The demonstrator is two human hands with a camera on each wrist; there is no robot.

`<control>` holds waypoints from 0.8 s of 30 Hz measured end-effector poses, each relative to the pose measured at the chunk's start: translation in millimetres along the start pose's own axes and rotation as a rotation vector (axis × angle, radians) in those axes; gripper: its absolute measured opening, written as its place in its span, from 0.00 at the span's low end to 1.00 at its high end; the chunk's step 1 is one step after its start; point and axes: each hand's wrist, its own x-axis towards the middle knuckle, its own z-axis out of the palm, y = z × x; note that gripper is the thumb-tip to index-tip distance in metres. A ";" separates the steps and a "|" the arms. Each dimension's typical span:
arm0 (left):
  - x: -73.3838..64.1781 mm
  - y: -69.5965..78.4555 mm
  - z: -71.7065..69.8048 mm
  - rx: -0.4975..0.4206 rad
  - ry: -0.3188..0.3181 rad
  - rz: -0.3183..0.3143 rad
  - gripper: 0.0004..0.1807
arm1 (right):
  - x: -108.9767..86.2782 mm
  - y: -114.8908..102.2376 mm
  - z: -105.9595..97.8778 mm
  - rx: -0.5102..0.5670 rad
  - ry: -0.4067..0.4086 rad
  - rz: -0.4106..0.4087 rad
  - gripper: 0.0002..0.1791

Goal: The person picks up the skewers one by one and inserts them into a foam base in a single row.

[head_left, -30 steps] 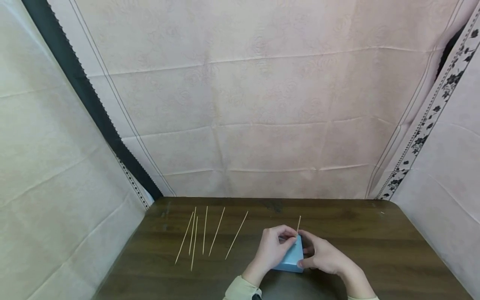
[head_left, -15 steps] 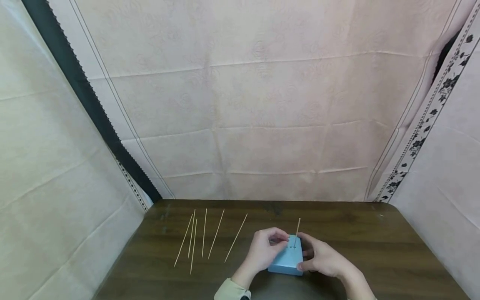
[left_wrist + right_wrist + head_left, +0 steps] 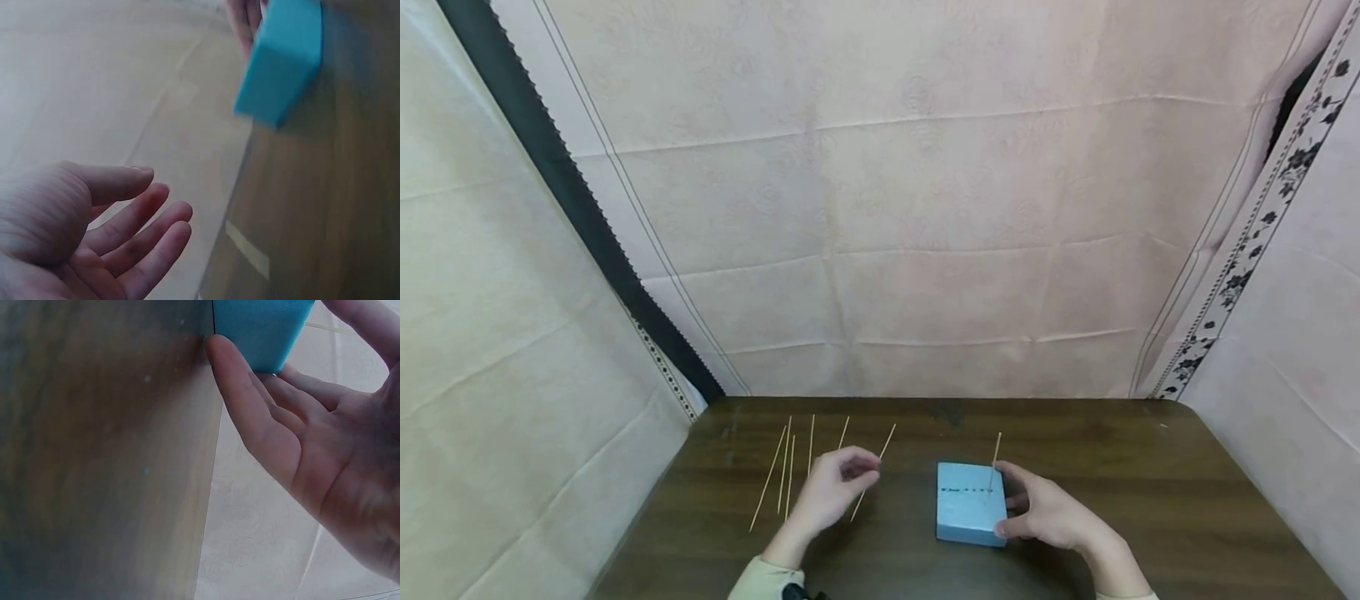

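Observation:
A light blue block lies on the brown table, with a row of small dark holes across its top. One thin wooden stick stands upright at the right end of that row. My right hand holds the block by its right side, thumb at the near corner and fingers at the far one. To the left, my left hand hovers over loose thin sticks, its fingers loosely bent with nothing between them. It partly covers the rightmost stick. In the left wrist view the block appears blurred, beyond the left fingertips.
Several sticks lie roughly side by side on the left half of the wooden table. Pale cloth hangs behind the far edge and along both sides. The table's right part lies beyond the right hand.
My left hand has let go of the upright stick and moved left from the block to above the loose sticks. The block's top now shows uncovered. My right hand stays at the block.

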 end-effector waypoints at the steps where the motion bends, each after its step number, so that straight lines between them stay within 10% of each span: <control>1: -2.6 -6.3 -8.5 0.011 0.017 -0.011 0.09 | -0.2 -0.4 0.0 -0.001 0.000 0.003 0.55; 24: -24.1 -86.0 -133.4 0.171 0.203 -0.320 0.13 | 0.5 -0.5 -1.8 0.006 -0.015 0.012 0.55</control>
